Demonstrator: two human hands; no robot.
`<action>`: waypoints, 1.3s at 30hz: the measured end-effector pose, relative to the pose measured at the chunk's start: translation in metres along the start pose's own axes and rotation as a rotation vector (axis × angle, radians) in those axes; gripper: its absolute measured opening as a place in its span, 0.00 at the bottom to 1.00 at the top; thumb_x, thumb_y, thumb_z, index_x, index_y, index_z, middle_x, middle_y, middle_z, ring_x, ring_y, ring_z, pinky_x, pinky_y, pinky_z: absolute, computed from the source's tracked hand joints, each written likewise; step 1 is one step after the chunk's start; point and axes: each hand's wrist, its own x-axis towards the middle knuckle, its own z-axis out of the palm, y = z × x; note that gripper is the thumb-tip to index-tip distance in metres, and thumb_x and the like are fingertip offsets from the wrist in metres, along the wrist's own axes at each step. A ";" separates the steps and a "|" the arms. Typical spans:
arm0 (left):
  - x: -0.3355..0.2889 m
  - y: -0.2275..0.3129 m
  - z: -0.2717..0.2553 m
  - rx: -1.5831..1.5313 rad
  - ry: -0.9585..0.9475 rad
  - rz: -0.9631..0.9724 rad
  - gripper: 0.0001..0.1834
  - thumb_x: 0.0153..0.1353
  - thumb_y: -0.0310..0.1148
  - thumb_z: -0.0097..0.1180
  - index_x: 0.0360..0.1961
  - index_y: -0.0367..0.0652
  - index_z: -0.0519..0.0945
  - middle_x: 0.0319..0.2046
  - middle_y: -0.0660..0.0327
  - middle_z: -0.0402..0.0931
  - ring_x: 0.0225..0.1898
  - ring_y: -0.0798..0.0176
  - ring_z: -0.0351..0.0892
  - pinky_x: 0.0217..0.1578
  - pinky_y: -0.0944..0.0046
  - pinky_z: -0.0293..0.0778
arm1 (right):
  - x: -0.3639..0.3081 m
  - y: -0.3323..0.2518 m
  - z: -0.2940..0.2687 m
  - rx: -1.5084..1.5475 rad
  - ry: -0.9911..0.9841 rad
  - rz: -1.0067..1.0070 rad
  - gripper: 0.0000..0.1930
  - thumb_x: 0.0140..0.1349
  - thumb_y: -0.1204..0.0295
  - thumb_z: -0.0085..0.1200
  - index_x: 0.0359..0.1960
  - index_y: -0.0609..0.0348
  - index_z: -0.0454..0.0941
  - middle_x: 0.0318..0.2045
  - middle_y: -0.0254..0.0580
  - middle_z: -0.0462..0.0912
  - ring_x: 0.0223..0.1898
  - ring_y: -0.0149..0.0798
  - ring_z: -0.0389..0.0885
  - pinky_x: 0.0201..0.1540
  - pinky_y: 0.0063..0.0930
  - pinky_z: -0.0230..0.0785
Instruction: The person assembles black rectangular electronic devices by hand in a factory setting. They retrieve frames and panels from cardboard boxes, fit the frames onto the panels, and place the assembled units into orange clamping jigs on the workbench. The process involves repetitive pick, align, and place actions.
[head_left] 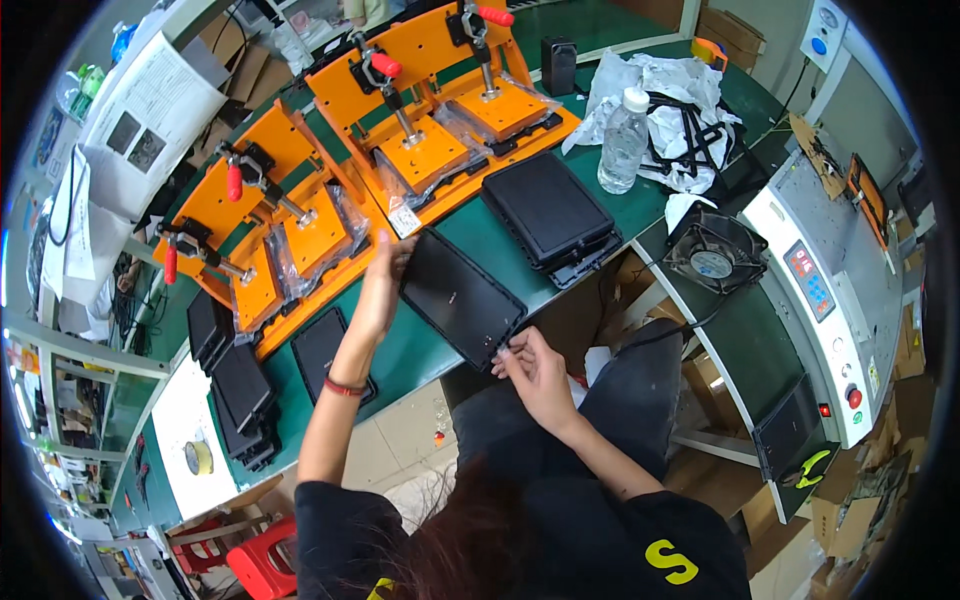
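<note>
A flat black rectangular panel (462, 296) with a raised rim is held tilted over the front edge of the green table. My left hand (380, 285) grips its upper left edge, some fingers hidden by the panel. At its near right corner, my right hand (537, 375) pinches the rim between thumb and fingers. Just right of the panel is a stack of similar black panels (550, 212). Another black panel (322, 350) lies on the table beyond my left forearm, partly covered by it.
Orange clamp fixtures (425, 150) with red handles line the back. More black panels (240, 385) and a tape roll (198, 458) are at left. A water bottle (624, 142), white plastic bag (660, 80), fan (712, 255) and white control machine (815, 290) stand at right.
</note>
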 end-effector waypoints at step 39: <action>0.115 0.054 0.157 0.953 0.064 0.678 0.21 0.69 0.38 0.39 0.41 0.26 0.76 0.36 0.36 0.76 0.38 0.36 0.75 0.39 0.47 0.69 | 0.022 -0.040 -0.059 -0.823 0.432 -0.336 0.15 0.58 0.69 0.55 0.42 0.61 0.66 0.32 0.48 0.74 0.35 0.51 0.76 0.35 0.40 0.70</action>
